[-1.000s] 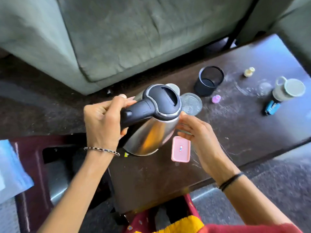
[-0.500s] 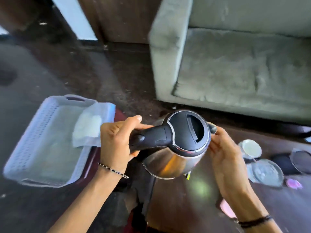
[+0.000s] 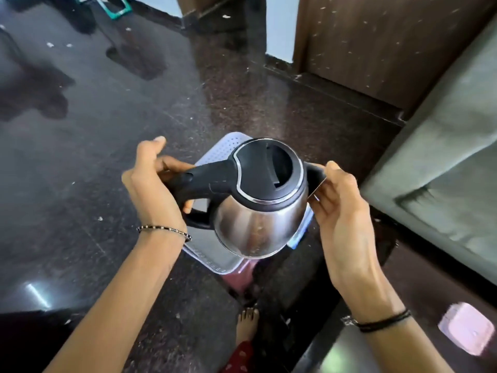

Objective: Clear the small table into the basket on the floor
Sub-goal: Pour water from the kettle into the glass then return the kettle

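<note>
A steel kettle (image 3: 258, 224) with a black lid and black handle hangs in the air, directly above the pale perforated basket (image 3: 217, 262) on the floor. My left hand (image 3: 153, 181) is wrapped round the black handle. My right hand (image 3: 336, 205) presses against the kettle's spout side with fingers spread on it. The kettle hides most of the basket; only its far corner and near rim show. A corner of the dark small table (image 3: 403, 292) lies at the lower right, with a pink lidded box (image 3: 466, 329) on it.
A grey-green sofa (image 3: 443, 168) fills the right side. A brown wooden door and frame (image 3: 376, 44) stand beyond the basket. The dark polished floor (image 3: 80, 157) spreads to the left. My bare foot (image 3: 246, 323) rests on the floor just below the basket.
I have carried the kettle leftward off the table and the view has swung with it. The basket, earlier off to the left, now lies directly under the kettle.
</note>
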